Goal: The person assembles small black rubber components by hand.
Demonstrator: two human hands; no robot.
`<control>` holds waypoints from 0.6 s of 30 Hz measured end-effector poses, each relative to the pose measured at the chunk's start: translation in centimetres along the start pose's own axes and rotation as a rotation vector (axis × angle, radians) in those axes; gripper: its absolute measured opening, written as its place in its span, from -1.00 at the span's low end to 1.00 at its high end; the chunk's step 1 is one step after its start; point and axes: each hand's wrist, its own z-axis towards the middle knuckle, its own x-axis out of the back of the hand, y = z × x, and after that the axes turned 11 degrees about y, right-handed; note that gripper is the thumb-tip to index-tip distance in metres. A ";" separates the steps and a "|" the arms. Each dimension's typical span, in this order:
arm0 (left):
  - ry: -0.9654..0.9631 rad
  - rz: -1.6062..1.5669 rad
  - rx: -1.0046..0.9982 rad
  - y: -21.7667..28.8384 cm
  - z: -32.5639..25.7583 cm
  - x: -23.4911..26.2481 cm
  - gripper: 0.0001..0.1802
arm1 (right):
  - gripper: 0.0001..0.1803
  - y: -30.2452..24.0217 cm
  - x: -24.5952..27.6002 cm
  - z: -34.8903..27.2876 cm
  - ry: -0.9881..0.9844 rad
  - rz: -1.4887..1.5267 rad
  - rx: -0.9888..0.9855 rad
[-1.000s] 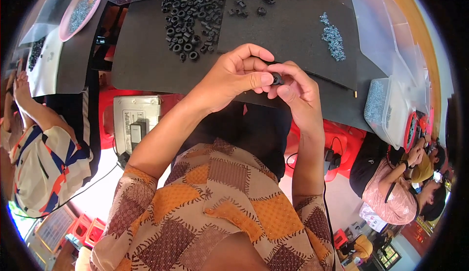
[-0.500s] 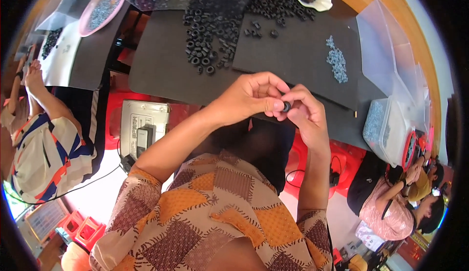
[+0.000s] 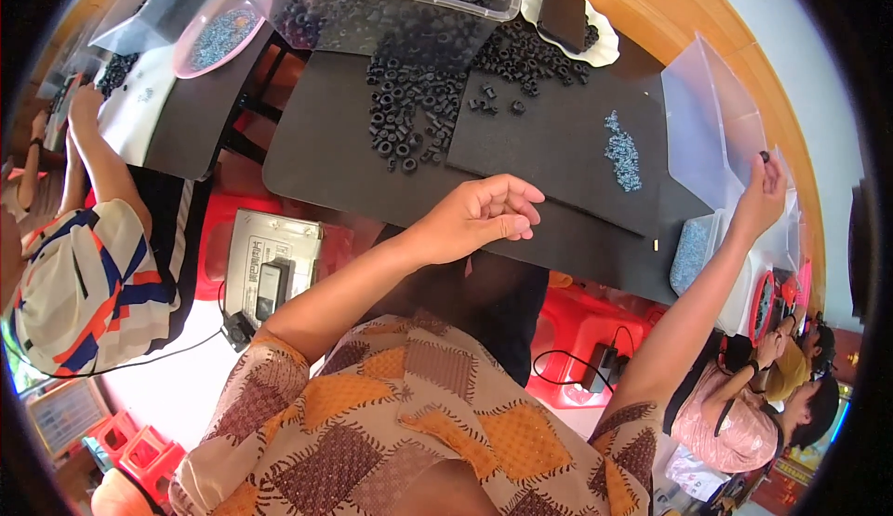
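My right hand [image 3: 763,195] is stretched out to the far right, its fingertips pinching a small black rubber ring [image 3: 765,156] beside the clear plastic bin [image 3: 699,130]. Over the table's near edge, my left hand [image 3: 484,216] hangs with loosely curled fingers, the thumb a little apart from the forefinger, and nothing visible in it. Beyond it, many black rubber rings [image 3: 409,120] are spread across the dark table, a few lying on a dark board [image 3: 549,144]. A small heap of tiny light-blue pieces [image 3: 623,155] rests on the board's right part.
A large clear bin [image 3: 377,0] with black rings stands at the far side. A white dish [image 3: 606,48] carries a dark flat object [image 3: 563,15]. At right is a tub of light-blue pieces [image 3: 689,254]. A pink bowl [image 3: 180,62] is at left. Other people sit on both sides.
My hands have parted: the right has swung out to the far right with the black ring, while the left remains near the table edge, its fingers now without the ring.
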 end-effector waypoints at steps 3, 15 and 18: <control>0.020 -0.019 -0.001 0.1 -0.2 0.1 -0.61 | -0.61 -1.1 -0.4 -0.7 0.044 -0.205 0.222; 0.037 0.054 -0.011 0.1 -0.4 0.3 -0.63 | -0.42 -11.9 -3.8 -17.6 -0.731 1.615 -0.854; 0.027 0.086 -0.021 0.2 -0.2 -0.1 -0.64 | -0.42 -12.0 -3.6 -19.2 -0.815 1.870 -0.854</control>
